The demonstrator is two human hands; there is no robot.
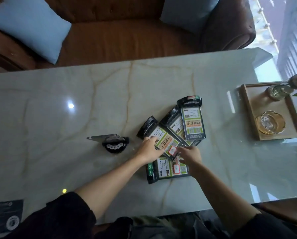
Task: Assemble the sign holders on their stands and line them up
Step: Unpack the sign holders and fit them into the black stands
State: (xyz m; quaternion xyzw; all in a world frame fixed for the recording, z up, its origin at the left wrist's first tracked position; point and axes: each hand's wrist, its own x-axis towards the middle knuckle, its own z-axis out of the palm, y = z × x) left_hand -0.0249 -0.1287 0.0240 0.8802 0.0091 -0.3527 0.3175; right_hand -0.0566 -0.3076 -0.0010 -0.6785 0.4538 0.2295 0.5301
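Observation:
Several green-and-white sign holders with black stands lie flat, fanned out on the marble table (58, 104). One sign holder (193, 124) lies at the far right and another sign holder (174, 125) beside it. My left hand (149, 149) grips the left edge of the nearest fanned sign holder (165, 143). My right hand (190, 155) pinches its lower right end. A further sign holder (166, 169) lies flat under my hands. One assembled sign holder (112, 142) stands upright on its black base to the left.
A wooden tray (247, 107) at the right holds a glass ashtray (269, 122) and a small plant vase (278, 90). A brown leather sofa (118, 31) with blue cushions runs behind the table. A black printed sheet (6, 214) lies at the near left corner.

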